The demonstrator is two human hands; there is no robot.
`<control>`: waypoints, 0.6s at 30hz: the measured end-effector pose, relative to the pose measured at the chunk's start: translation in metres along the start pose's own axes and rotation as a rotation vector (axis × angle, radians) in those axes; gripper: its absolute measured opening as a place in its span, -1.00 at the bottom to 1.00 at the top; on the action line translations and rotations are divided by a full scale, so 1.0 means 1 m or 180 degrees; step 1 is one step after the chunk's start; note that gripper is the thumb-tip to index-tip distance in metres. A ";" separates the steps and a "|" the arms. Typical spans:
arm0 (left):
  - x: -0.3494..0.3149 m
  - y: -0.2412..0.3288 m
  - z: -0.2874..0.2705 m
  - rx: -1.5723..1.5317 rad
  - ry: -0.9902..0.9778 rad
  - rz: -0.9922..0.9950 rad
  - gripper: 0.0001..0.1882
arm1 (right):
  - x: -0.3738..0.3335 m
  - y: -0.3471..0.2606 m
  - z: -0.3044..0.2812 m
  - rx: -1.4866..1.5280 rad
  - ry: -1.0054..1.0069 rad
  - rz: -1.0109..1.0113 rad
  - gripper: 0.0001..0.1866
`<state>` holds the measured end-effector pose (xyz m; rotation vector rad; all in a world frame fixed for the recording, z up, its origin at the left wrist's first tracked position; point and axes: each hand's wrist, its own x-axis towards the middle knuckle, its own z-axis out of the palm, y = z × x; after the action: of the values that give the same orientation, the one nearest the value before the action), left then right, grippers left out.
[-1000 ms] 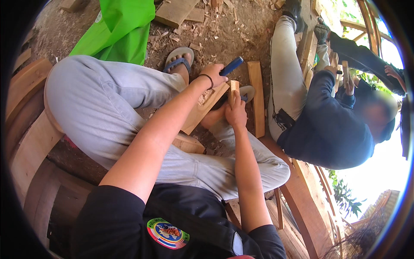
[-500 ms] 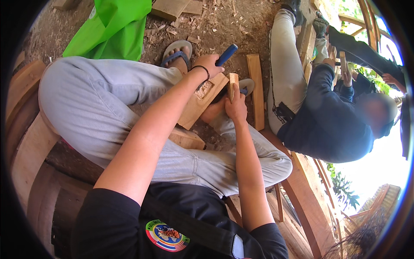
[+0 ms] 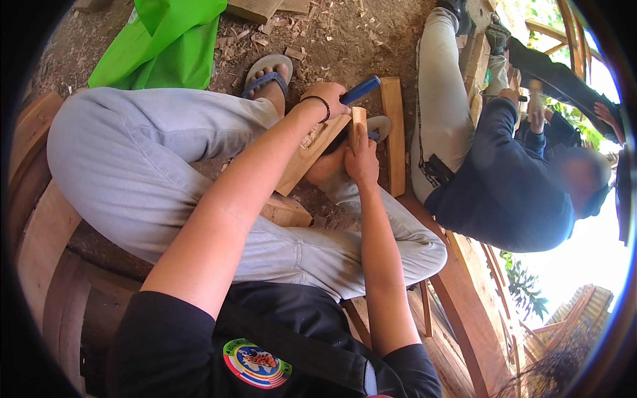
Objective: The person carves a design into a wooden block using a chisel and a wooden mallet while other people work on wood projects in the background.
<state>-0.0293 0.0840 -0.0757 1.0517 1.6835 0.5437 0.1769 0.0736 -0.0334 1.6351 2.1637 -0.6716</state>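
My left hand [image 3: 324, 98] is closed round a blue-handled chisel [image 3: 361, 89], its handle pointing up and to the right. The blade is hidden behind the hand. Below that hand lies a thick wooden beam [image 3: 305, 162], tilted between my legs, with a rough recess [image 3: 310, 136] holding pale shavings; my forearm hides part of it. My right hand [image 3: 361, 162] grips a short wooden block [image 3: 358, 121] upright, like a mallet, close to the chisel handle but apart from it. Whether the block has a separate handle is hidden.
Another wood piece [image 3: 286, 211] lies under the beam. A plank [image 3: 393, 132] stands to the right, by my sandalled foot. Green sheeting [image 3: 156, 50] covers ground at far left. A co-worker [image 3: 504, 179] sits close on the right, hands on wood. Shavings litter the dirt [image 3: 345, 40].
My left hand and the chisel have shifted slightly right and down, covering more of the recess. The wooden block stays close to where it was. The co-worker's hands have moved slightly.
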 end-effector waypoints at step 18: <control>0.017 -0.021 0.007 -0.0354 0.0194 0.0199 -0.57 | 0.008 0.007 0.004 0.0199 0.0422 -0.0248 -0.30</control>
<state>-0.0322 0.0869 -0.1034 1.0188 1.6579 0.7083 0.1812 0.0793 -0.0423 1.6779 2.3327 -0.6771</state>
